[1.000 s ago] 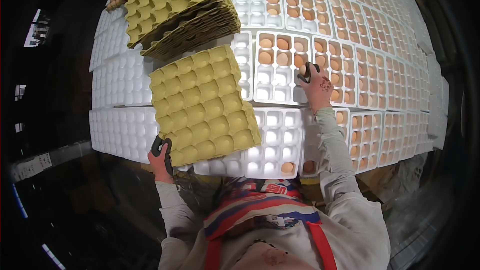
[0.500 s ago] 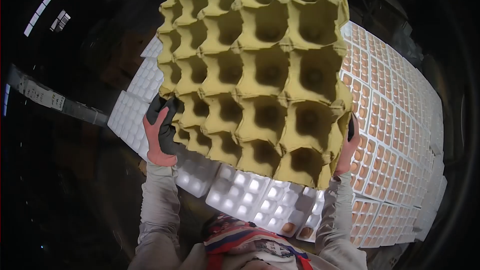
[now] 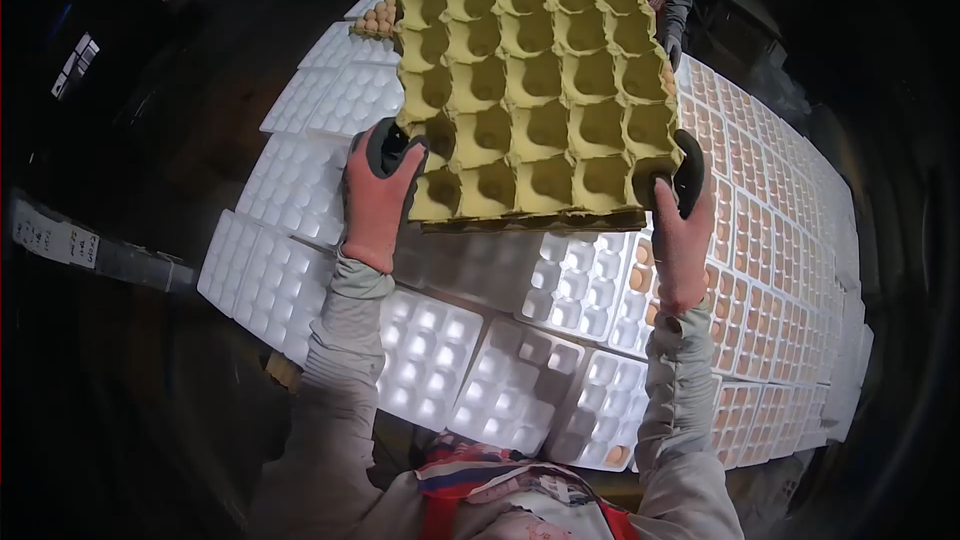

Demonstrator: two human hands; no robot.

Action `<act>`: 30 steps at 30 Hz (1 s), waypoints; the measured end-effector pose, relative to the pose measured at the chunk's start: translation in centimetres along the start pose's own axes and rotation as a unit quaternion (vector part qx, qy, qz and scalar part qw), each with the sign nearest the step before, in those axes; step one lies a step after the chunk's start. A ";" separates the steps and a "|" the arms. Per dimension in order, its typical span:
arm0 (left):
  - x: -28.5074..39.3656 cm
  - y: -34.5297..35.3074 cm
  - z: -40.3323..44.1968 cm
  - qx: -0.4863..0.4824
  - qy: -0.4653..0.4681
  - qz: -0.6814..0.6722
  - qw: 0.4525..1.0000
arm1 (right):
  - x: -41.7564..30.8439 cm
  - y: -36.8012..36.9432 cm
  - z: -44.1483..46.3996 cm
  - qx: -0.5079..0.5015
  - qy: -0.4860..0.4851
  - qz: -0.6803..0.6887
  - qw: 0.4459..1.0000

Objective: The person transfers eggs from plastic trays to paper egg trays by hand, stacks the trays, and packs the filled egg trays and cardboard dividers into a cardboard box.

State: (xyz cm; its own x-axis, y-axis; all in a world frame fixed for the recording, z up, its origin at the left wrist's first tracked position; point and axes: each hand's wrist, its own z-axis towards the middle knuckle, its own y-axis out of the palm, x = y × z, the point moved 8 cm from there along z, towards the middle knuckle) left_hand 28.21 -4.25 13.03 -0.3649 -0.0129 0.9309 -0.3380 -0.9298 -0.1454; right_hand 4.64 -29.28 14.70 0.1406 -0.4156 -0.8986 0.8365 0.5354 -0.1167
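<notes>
2-handed support of a tray stack, left to right. At the far left, white trays [image 3: 265, 280] lie side by side with no eggs showing. My left hand [image 3: 380, 202] is clamped on the left edge of the yellow tray stack [image 3: 530, 100], near its lower corner. The stack sits between my hands, apparently raised over the white trays, its visible cups bare and its top face turned toward me. Edges of lower layers show along the near side, so I judge an even squeeze best: firm enough to hold the layers together, gentle enough to spare the rim. Nearer me, an egg [image 3: 617, 456] sits in a corner cup and calls for clearance. Past the stack's right side, another person's sleeve [image 3: 680, 8] shows; a wide swing risks a knock. My right hand [image 3: 684, 240] is clamped on the right edge; matching the left hand's height favours a level load. At far right, egg-filled trays [image 3: 770, 384] leave little margin for a dip.
</notes>
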 end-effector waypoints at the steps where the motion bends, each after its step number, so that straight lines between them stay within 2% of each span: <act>1: -1.9 0.2 -1.0 -0.025 0.001 0.084 0.996 | 1.1 0.1 -1.0 -0.012 0.016 -0.044 0.999; 3: -7.5 1.5 -2.2 -0.057 -0.134 -0.019 0.989 | 4.4 0.1 -2.2 -0.019 0.077 -0.081 0.994; 6: -11.7 3.1 -2.2 -0.076 -0.191 -0.190 0.960 | 8.3 -0.1 -2.3 -0.021 0.188 0.073 0.979; 7: -10.9 3.3 -2.1 -0.077 -0.143 -0.129 0.978 | 8.3 0.1 -2.3 -0.036 0.225 0.144 0.963; 9: -7.1 2.9 -1.9 -0.106 -0.143 -0.190 0.966 | 6.1 0.1 -1.7 -0.037 0.226 0.158 0.961; 10: -4.0 3.1 -2.3 -0.095 -0.192 -0.284 0.935 | 5.0 0.0 -1.1 -0.041 0.230 0.167 0.958; 11: -3.3 2.6 -1.5 -0.077 -0.146 -0.263 0.951 | 3.3 -0.2 0.3 -0.047 0.175 0.144 0.973; 12: -0.8 2.1 -0.5 -0.067 -0.019 -0.167 0.983 | 1.9 -0.3 1.6 -0.032 0.141 0.194 0.970; 13: 1.8 2.2 0.0 -0.064 0.102 -0.066 0.991 | -0.3 -0.7 3.1 -0.027 0.076 0.144 0.986; 15: 2.0 3.2 1.0 -0.092 0.107 -0.121 0.983 | -3.2 -1.4 5.5 -0.006 0.030 0.072 0.997; 17: 1.5 4.7 2.4 -0.110 0.095 -0.152 0.978 | -4.5 -2.1 7.1 0.014 -0.078 -0.015 0.997; 19: -3.0 6.5 2.8 -0.090 0.012 -0.067 0.994 | -0.2 -2.7 6.7 0.028 -0.069 -0.095 0.993; 20: -5.8 7.4 2.5 -0.089 -0.038 -0.030 0.995 | 2.5 -2.7 6.0 0.027 -0.073 -0.178 0.981; 22: -11.2 9.1 1.5 -0.132 -0.110 -0.053 0.984 | 9.5 -2.0 3.9 -0.061 0.112 -0.303 0.945; 23: -13.8 9.4 1.5 -0.110 -0.119 -0.100 0.982 | 14.4 -2.5 3.6 -0.029 0.059 -0.180 0.981; 24: -12.6 9.6 1.9 -0.137 -0.073 -0.073 0.985 | 13.9 -2.6 3.2 -0.018 0.063 -0.185 0.981; 25: -11.2 10.0 1.9 -0.151 -0.077 -0.046 0.984 | 15.1 -2.6 3.4 -0.021 0.083 -0.195 0.977; 26: -10.7 9.6 2.7 -0.113 -0.021 0.101 0.988 | 15.8 -2.7 3.6 -0.046 0.104 -0.175 0.978; 27: -10.7 8.9 2.6 -0.073 0.024 0.250 0.965 | 16.0 -2.9 4.0 -0.079 0.140 -0.108 0.981; 28: -13.1 8.6 2.8 -0.102 -0.058 0.069 0.991 | 16.0 -3.5 4.8 -0.111 0.174 -0.039 0.978; 29: -15.2 8.3 3.3 -0.126 -0.136 -0.117 0.976 | 15.5 -3.4 5.3 -0.144 0.204 0.031 0.968; 30: -17.1 8.8 3.2 -0.143 -0.209 -0.299 0.920 | 15.7 -5.1 5.3 -0.038 0.269 0.096 0.958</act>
State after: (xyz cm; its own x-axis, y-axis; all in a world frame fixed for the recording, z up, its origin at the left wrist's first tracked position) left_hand 34.28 -13.45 -3.09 0.3057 0.2737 0.9119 -0.6069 -0.6820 0.4081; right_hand 5.40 -42.36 3.44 -0.0229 0.1241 -0.9920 0.7787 0.6245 0.0602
